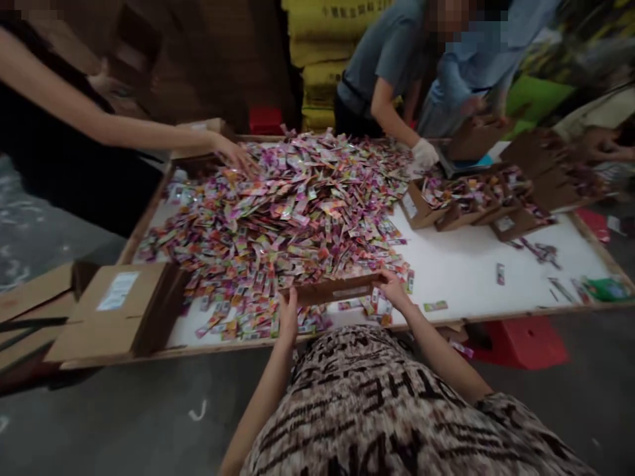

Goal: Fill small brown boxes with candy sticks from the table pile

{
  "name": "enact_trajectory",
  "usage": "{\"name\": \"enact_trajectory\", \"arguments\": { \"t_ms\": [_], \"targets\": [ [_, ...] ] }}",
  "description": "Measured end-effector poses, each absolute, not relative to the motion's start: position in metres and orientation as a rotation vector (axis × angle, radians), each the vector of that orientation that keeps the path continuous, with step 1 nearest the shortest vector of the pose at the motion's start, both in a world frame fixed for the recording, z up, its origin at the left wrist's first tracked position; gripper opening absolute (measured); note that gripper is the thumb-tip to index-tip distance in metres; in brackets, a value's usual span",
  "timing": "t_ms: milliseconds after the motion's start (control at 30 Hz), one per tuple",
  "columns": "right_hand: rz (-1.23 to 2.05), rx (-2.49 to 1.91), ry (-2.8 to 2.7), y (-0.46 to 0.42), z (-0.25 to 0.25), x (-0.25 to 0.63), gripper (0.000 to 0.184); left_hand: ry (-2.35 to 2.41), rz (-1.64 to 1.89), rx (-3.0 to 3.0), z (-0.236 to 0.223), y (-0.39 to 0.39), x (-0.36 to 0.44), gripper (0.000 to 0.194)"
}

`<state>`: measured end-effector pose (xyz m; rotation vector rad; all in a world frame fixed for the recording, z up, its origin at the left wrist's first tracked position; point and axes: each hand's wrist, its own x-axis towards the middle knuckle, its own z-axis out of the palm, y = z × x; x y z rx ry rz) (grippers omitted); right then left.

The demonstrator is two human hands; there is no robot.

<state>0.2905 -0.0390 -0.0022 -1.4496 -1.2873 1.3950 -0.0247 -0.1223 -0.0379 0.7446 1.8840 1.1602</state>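
A strip of brown cardboard (333,289) stands on edge at the near side of a big heap of colourful sachets (292,211). My left hand (288,316) is closed on its left end. My right hand (393,289) is closed on its right end. The strip rests against the near foot of the heap on a white table (471,264). Loose sachets lie around and beneath both hands.
A closed cardboard box (112,311) lies at the table's near left. Open cartons of sachets (476,198) stand at the far right. Another person's hand (233,153) reaches in from the left; a gloved hand (424,153) works at the far side. A red stool (520,340) stands under the table.
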Motion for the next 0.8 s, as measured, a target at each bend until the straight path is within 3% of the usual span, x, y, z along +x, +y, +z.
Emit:
{"name": "enact_trajectory", "arguments": {
  "t_ms": [100,200,300,400,467,533,667,800],
  "targets": [
    [1.369,-1.432,-1.341,-0.061,-0.008,0.318,0.028,1.937,1.222,0.794,-0.023,-0.097,0.021,0.056],
    [1.3,-1.549,-1.227,-0.069,-0.02,0.339,0.043,1.846,1.205,0.942,-0.021,-0.091,0.056,0.064],
    [1.218,-1.67,-1.021,-0.066,-0.035,0.357,0.052,1.723,1.155,0.997,-0.032,-0.099,0.079,0.076],
    [1.323,-1.7,-0.947,-0.058,-0.049,0.366,0.048,1.567,1.071,1.074,-0.049,-0.113,0.094,0.085],
    [1.428,-1.67,-1.014,-0.053,-0.056,0.367,0.045,1.5,1.029,1.152,-0.059,-0.119,0.1,0.087],
    [1.42,-1.655,-1.186,-0.049,-0.062,0.365,0.053,1.55,1.028,1.228,-0.068,-0.122,0.104,0.088],
    [0.989,-1.709,-1.584,-0.045,-0.06,0.357,0.068,1.75,0.986,1.369,-0.082,-0.117,0.107,0.07],
    [0.595,-1.322,-2.096,-0.057,-0.042,0.357,0.05,1.759,0.987,1.385,-0.088,-0.114,0.106,0.042]
  ]
}}
